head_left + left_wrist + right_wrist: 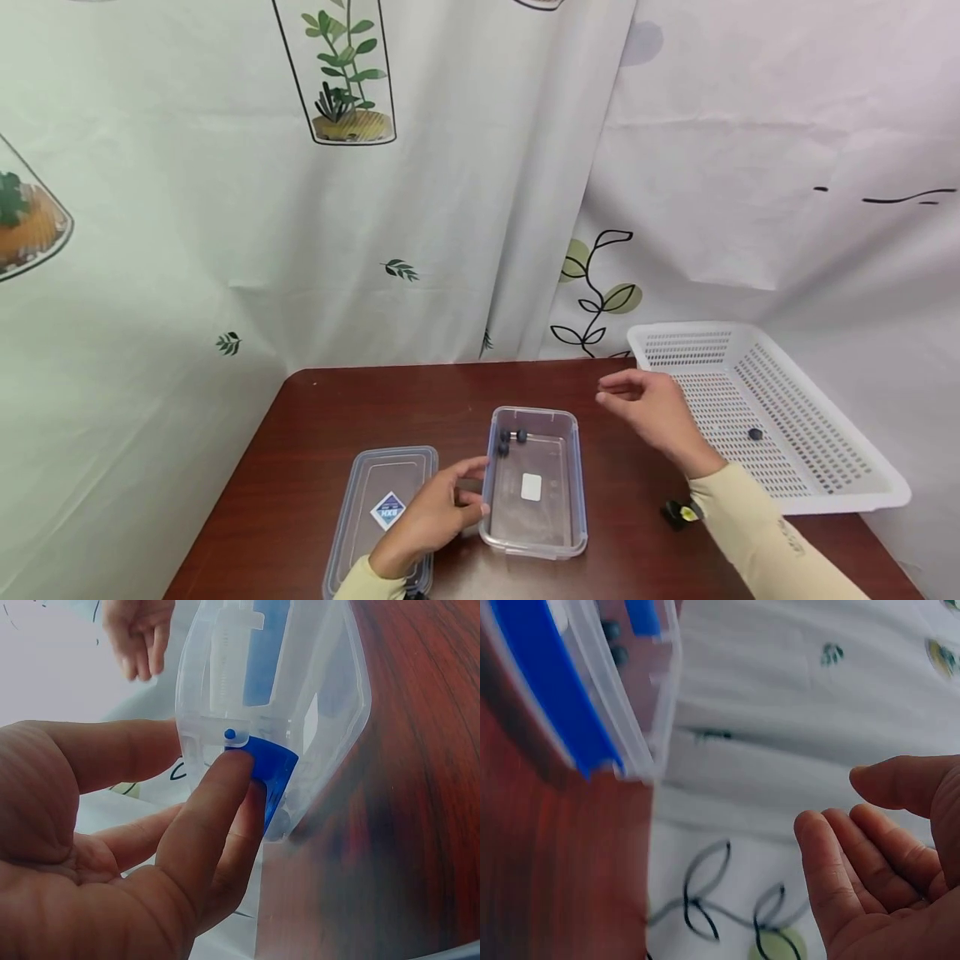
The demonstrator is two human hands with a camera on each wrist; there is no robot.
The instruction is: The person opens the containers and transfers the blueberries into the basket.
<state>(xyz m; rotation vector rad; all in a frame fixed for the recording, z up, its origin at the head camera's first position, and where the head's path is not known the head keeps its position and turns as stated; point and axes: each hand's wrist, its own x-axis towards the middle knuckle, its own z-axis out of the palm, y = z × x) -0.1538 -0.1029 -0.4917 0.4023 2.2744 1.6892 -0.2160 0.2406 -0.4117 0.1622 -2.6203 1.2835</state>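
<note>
A clear plastic container [535,546] with blue latches stands on the table. Three small dark balls [503,449], blueberry-like, lie in its far left corner. My left hand [437,510] holds the container's left side. In the left wrist view its fingers rest against the blue latch [271,761], and the thumb reaches the rim. My right hand [647,408] hovers between the container and a white perforated basket [840,417]. Its thumb and loosely bent fingers [829,862] stand apart, with nothing visible between them. One more dark ball [755,434] lies in the basket.
To the left of the container, a clear lid [360,508] with a blue rim and a sticker lies flat, partly behind my left hand. A small black and yellow item [678,514] is beside my right wrist. A printed curtain [450,208] hangs behind the table [300,433].
</note>
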